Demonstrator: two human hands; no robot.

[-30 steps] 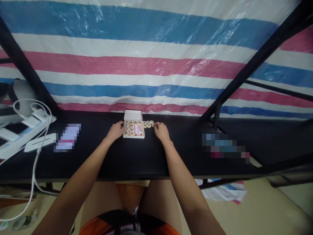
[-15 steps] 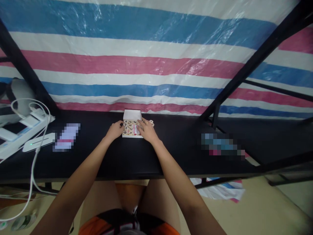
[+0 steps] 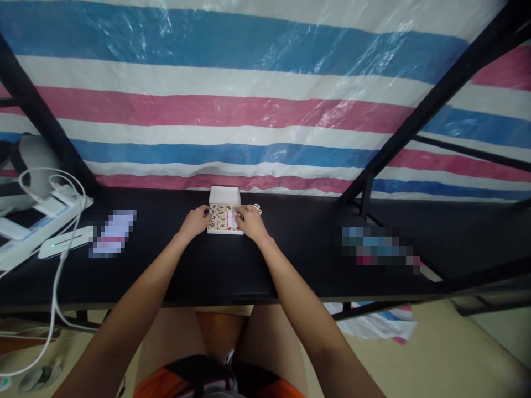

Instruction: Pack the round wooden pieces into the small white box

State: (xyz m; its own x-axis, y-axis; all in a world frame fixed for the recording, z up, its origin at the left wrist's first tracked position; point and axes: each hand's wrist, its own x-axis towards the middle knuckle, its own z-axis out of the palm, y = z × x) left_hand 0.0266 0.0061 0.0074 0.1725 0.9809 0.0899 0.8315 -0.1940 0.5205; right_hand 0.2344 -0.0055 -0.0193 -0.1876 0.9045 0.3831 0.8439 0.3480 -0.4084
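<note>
Left hand [image 3: 194, 221] and right hand [image 3: 253, 223] (can't tell either grip) flank the white box [image 3: 224, 231].

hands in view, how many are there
2: bare left hand at the left side of the open white rectangular box, bare right hand at its right side.

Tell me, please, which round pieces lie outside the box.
The loose pieces beyond the right hand, on the black tabletop; the other visible pieces sit inside the box.

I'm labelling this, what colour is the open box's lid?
The lid is white; the head view shows it.
</note>
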